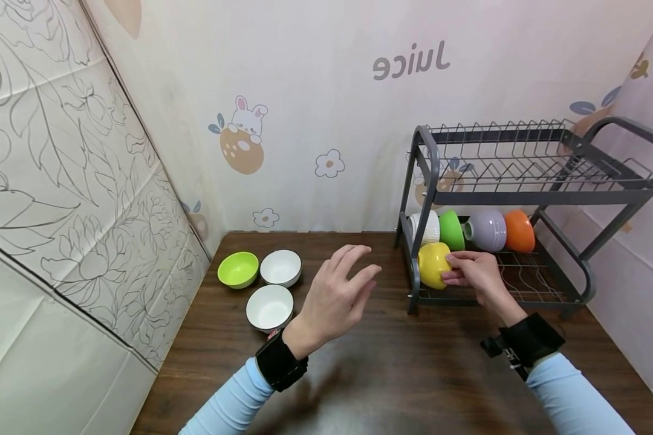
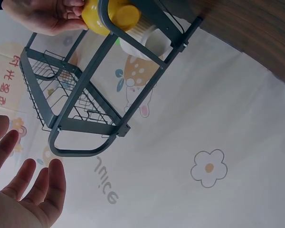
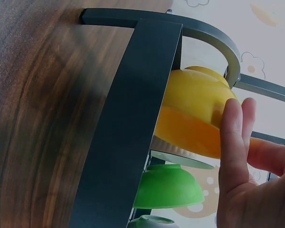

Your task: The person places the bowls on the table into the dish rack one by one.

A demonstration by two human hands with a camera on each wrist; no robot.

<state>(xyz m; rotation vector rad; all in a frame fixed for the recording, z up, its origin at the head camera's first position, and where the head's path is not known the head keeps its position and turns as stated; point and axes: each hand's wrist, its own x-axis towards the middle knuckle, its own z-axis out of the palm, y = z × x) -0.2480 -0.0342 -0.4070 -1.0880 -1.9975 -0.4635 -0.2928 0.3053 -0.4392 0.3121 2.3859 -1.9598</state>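
On the left end of the lower shelf of the dark dish rack, a yellow bowl stands on its side. My right hand pinches this bowl at its rim, and in the right wrist view the fingers lie along its edge. Behind it sit a white ribbed bowl, a green bowl, a grey-purple bowl and an orange bowl, all tipped on their sides. My left hand hovers over the table, fingers loosely bent and holding nothing.
At the left of the brown wooden table stand a lime-green bowl and two white bowls, upright. The rack's upper tier holds no dishes. Patterned walls border the table at the back and both sides.
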